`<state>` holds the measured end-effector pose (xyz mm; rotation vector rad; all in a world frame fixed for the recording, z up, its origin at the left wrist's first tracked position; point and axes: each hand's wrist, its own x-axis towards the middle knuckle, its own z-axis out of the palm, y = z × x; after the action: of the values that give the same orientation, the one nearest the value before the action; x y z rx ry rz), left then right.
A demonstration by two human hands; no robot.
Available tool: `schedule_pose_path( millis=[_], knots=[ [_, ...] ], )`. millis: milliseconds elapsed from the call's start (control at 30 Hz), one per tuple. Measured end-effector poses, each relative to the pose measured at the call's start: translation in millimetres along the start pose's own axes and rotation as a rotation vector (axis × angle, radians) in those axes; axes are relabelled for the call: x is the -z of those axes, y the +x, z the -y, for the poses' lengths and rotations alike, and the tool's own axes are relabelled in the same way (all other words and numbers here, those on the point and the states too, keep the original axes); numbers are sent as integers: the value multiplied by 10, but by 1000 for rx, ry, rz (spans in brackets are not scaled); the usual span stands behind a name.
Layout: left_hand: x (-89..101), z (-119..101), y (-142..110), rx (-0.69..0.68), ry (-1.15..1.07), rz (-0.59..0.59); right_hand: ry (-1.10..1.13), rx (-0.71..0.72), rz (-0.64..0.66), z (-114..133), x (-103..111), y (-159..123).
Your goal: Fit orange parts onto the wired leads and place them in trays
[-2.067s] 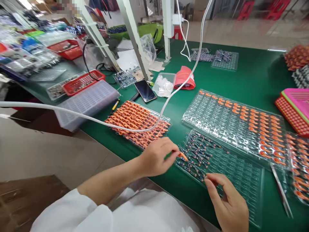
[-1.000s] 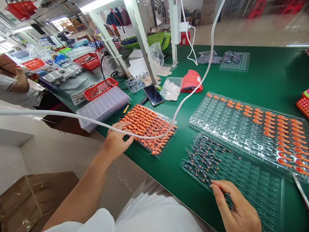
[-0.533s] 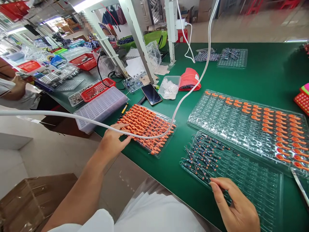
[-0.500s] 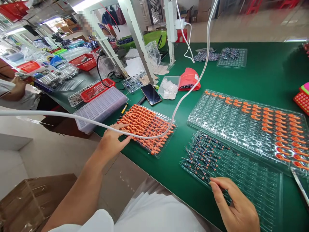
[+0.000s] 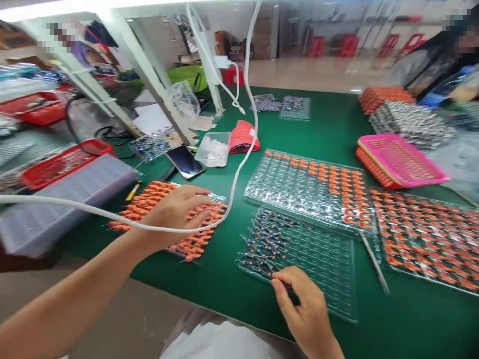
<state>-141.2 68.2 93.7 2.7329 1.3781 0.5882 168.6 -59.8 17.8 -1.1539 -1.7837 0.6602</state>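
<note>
Since half a second ago the left hand [image 5: 178, 212] has slid from the near corner of the tray of orange sleeved parts [image 5: 170, 219] onto its middle, and the view has swung right, bringing a pink basket [image 5: 402, 160] and a second person's blurred sleeve [image 5: 419, 65] into sight. That hand now lies palm down on the orange parts, fingers loosely spread and flat; whether they pinch one piece cannot be told. A white cable [image 5: 239, 169] loops across just above its knuckles.

Right of that orange tray, across a strip of green table [image 5: 224, 279], lies the clear tray of dark wired components [image 5: 299, 254]. The right hand [image 5: 309, 311] rests on its near edge, thumb and forefinger pressed together at the lowest row of components, the other fingers curled under.

Beyond that clear tray sits a larger clear blister tray [image 5: 307, 187], partly filled with orange pieces. Tweezers [image 5: 374, 262] lie just right of the component tray. A phone [image 5: 185, 161] and a small clear tub [image 5: 213, 149] stand beyond the orange tray.
</note>
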Motion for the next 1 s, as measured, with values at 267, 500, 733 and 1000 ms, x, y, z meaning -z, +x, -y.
schedule_pose_path(
  millis=[267, 500, 733, 1000],
  knots=[
    [-972, -908, 1775, -319, -119, 321, -17, 5, -32, 7, -46, -16],
    [-1705, -1525, 2552, -217, -169, 323, -40, -5, -65, -21, -82, -36],
    [-1847, -1627, 2656, -52, -153, 401, -70, 52, -99, -46, -123, -58],
    [-1761, -1694, 2761, 84, -142, 598, -105, 54, -52, -24, -96, -38]
  ],
)
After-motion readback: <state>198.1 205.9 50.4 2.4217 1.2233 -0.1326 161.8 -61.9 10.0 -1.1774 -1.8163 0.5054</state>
